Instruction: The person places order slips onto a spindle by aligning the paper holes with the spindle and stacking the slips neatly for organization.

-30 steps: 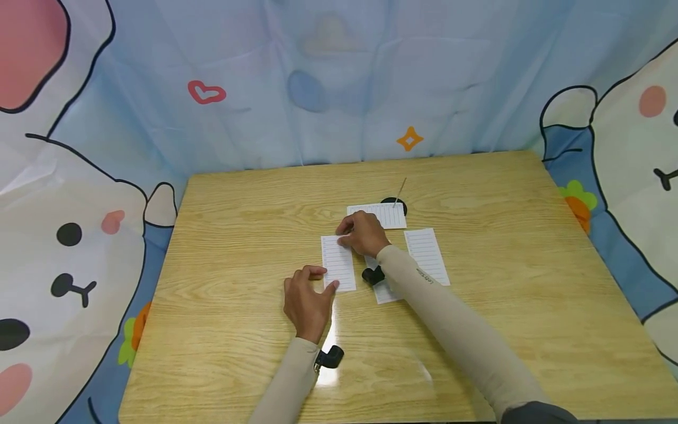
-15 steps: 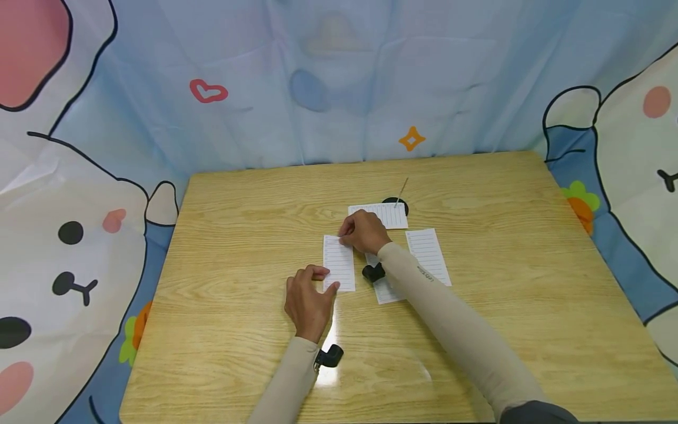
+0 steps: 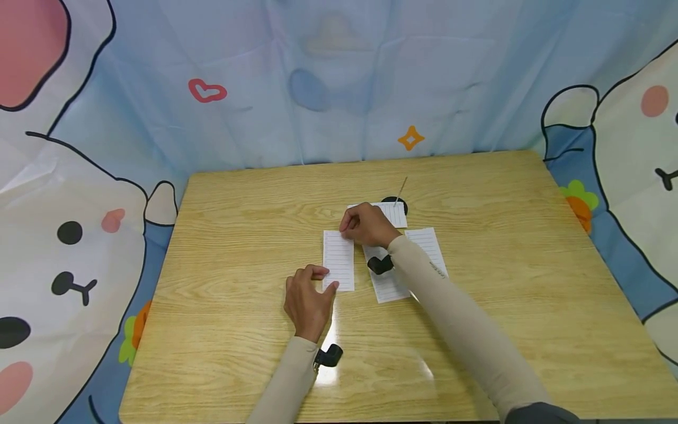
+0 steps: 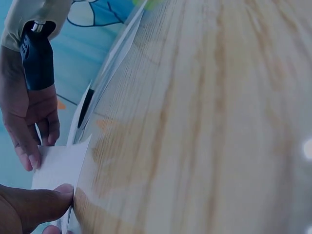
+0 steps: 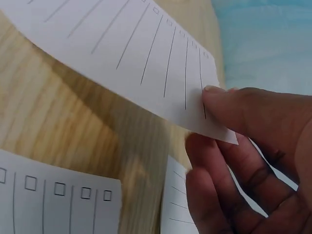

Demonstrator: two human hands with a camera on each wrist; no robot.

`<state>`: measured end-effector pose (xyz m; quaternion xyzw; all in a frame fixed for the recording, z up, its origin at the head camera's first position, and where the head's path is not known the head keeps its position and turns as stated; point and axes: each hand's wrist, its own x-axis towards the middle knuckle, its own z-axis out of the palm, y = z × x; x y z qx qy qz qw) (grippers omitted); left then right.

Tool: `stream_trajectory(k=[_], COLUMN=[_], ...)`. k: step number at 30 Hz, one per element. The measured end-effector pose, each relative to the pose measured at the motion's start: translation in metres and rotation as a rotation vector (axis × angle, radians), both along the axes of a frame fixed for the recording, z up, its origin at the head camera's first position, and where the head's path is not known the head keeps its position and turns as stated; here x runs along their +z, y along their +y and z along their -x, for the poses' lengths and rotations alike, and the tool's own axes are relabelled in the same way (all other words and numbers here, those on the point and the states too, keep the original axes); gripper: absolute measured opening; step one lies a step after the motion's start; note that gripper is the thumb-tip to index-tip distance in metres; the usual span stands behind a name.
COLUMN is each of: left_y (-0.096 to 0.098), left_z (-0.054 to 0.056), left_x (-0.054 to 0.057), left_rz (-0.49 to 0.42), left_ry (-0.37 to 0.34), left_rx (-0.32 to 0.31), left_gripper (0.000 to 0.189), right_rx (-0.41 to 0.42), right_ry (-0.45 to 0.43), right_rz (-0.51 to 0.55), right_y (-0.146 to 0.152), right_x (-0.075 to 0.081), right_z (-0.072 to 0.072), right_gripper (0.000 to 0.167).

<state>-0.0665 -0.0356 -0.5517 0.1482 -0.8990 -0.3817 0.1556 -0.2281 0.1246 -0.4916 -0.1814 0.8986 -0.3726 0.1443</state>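
My right hand (image 3: 371, 225) pinches the far right corner of a white lined checklist sheet (image 3: 338, 262), thumb on top and fingers beneath. In the right wrist view the held sheet (image 5: 141, 63) curves above the wood and casts a shadow there. My left hand (image 3: 308, 303) holds the near end of the same sheet, with its thumb (image 4: 51, 202) on the paper in the left wrist view. Another checklist sheet (image 3: 391, 287) lies to the right, partly under my right wrist. A third sheet (image 3: 425, 240) is beyond it, partly covered by my forearm.
At the back, a checklist sheet turned sideways (image 3: 394, 215) overlaps a black round object (image 3: 404, 204) with a thin stick (image 3: 402, 187) slanting up from it. All lie on a wooden table (image 3: 238, 235), with a printed blue curtain (image 3: 339, 88) behind.
My right hand has moved a little away and to the right, and the sheet's far end has shifted with it. More of the sheet under my wrist shows. The left hand keeps its place.
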Motion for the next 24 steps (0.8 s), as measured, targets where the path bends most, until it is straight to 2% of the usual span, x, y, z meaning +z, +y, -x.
stream_trajectory(k=[10,16,20,24], left_y=[0.000,-0.003,-0.007,-0.011], left_z=[-0.001,-0.003,-0.002,0.000], left_x=[0.000,0.001,0.004,0.008], left_rz=[0.009,-0.028,-0.099,-0.226], left_ry=[-0.002,-0.017,-0.023,-0.024], left_rx=[0.006,0.009,0.016,0.018], left_gripper=[0.033,0.029,0.023,0.017], right_rx=[-0.011,-0.006,-0.018,-0.049], right_ry=[-0.054,-0.149,-0.195,-0.211], right_rz=[0.046,0.190,0.302,0.374], right_y=[0.009,0.017,0.022,0.025], right_x=[0.000,0.002,0.007,0.011], right_z=[0.001,0.000,-0.001,-0.002], right_gripper=[0.014,0.013,0.014,0.015])
